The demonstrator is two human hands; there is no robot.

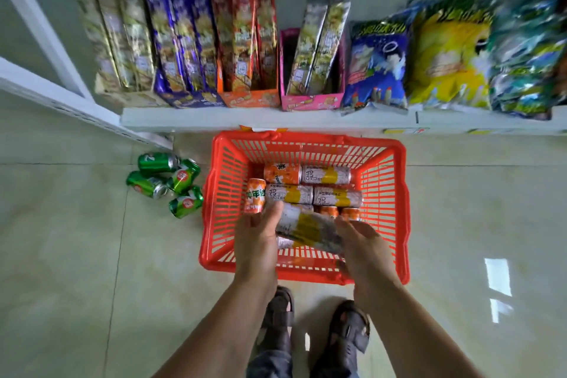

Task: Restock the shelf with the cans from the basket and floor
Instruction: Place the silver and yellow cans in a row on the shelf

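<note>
Fingers of both hands (257, 233) (362, 242) curl round a silver-yellow can (306, 228) lying sideways over the basket (395, 212).

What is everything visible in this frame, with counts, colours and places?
Red plastic slatted basket: one, on the tiled floor below the shelf.
White-and-yellow drink cans: at least four in the basket, one more lifted above it; lower ones partly hidden.
Orange drink cans: about four, in the basket.
Green drink cans: four, on the floor left of the basket.
White metal shelf: one, across the top.
Tall foil snack packs: gold, purple, red, standing in display boxes, shelf left and centre.
Snack bags: blue, yellow, green, shelf right.
Dark sandals: two, on the feet, bottom centre.
Left hand: its grip holds the lifted can's left end.
Right hand: holds its right end.
</note>
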